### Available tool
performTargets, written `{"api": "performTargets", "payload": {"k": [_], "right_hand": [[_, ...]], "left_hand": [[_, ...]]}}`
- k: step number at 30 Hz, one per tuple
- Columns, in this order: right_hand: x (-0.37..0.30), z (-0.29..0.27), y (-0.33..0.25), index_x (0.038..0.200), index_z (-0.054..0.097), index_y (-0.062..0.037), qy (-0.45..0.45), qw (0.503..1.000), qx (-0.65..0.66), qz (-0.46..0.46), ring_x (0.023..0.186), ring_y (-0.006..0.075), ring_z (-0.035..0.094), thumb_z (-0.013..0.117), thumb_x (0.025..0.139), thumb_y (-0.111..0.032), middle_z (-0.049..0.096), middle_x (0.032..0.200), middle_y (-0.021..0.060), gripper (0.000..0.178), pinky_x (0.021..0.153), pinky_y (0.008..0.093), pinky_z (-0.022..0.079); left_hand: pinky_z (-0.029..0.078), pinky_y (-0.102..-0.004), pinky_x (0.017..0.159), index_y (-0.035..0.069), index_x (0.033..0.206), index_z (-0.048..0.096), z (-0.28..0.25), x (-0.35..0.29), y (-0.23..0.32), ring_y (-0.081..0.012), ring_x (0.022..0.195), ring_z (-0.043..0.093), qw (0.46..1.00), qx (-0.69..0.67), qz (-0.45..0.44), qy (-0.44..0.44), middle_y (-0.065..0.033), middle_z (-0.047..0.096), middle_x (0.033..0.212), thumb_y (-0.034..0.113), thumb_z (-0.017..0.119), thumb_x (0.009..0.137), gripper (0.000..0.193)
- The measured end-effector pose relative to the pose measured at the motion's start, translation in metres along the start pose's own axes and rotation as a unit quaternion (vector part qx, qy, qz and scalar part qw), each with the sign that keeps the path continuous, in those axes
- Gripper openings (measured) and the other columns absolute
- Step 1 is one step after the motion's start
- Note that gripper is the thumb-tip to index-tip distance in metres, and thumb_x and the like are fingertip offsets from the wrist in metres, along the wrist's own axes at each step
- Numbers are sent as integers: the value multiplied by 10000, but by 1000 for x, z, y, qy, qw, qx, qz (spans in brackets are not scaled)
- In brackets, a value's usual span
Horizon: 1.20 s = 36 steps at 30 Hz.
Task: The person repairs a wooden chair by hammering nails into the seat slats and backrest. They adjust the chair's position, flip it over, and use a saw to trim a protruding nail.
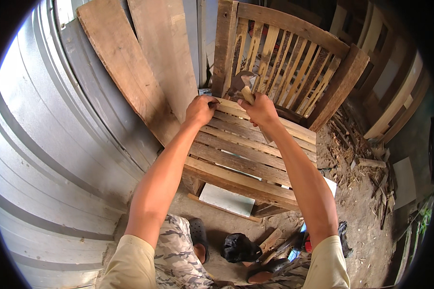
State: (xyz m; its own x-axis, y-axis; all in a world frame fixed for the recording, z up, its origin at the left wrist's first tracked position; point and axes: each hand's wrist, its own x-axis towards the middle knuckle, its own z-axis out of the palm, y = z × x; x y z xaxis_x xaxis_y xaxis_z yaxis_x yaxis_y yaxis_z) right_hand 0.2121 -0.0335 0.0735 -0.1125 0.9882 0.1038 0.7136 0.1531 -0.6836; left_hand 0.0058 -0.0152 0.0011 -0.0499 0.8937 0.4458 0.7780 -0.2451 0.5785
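A hammer [242, 82] with a dark metal head and a pale wooden handle is gripped in my right hand [263, 111]. Its head is raised above the rear of a slatted wooden seat [241, 151]. My left hand [201, 111] rests at the seat's rear left corner, thumb and fingers pinched together. Between them shows a small thin dark piece that looks like a nail [219, 101], close to the end of the rearmost slat [234, 107]. Most of it is hidden by my fingers.
Behind the seat stands a slatted wooden backrest [284, 62]. Wide planks [130, 72] lean on the left, beside a corrugated metal wall [58, 159]. Wood scraps [354, 137] litter the floor at right. A black bag [239, 248] lies near my feet.
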Motion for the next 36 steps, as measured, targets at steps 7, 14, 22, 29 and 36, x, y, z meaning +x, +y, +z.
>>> {"api": "performTargets", "payload": {"k": [7, 14, 22, 29, 36], "right_hand": [[-23, -4, -29, 1082, 593, 97, -8, 1000, 20, -16, 465, 160, 592, 643, 950, -283, 602, 627, 92, 405, 421, 338, 481], [12, 16, 13, 1146, 605, 77, 57, 991, -110, -55, 830, 330, 707, 700, 885, -336, 693, 854, 219, 498, 751, 428, 557], [25, 23, 29, 1162, 603, 49, 48, 986, -159, 6, 1055, 355, 662, 859, 714, -318, 684, 1103, 239, 633, 911, 417, 523], [30, 23, 31, 1179, 656, 28, 38, 989, -140, 17, 1078, 329, 666, 907, 652, -289, 700, 1126, 199, 663, 925, 404, 524], [35, 20, 35, 1138, 679, 26, 8, 991, -130, 33, 1028, 320, 686, 906, 642, -310, 717, 1062, 194, 640, 889, 393, 534]], "left_hand": [[529, -412, 860, 124, 1019, 758, 3, 0, 0, -328, 977, 688, 999, 8, -33, 0, -136, 730, 1031, 254, 702, 900, 185], [530, -384, 872, 133, 1026, 758, 2, 6, -5, -298, 1006, 695, 996, -65, -60, 18, -113, 738, 1062, 260, 701, 897, 190], [523, -387, 888, 104, 1096, 724, -1, 6, -10, -280, 998, 692, 985, -162, -53, 18, -115, 730, 1067, 204, 657, 931, 204], [523, -363, 920, 68, 1163, 682, 2, 6, -12, -256, 1033, 690, 989, -147, 3, 28, -128, 726, 1097, 174, 659, 943, 246], [497, -379, 955, 80, 1106, 739, 1, 8, -9, -288, 1073, 675, 996, -81, -38, 3, -155, 716, 1136, 289, 696, 916, 286]]}}
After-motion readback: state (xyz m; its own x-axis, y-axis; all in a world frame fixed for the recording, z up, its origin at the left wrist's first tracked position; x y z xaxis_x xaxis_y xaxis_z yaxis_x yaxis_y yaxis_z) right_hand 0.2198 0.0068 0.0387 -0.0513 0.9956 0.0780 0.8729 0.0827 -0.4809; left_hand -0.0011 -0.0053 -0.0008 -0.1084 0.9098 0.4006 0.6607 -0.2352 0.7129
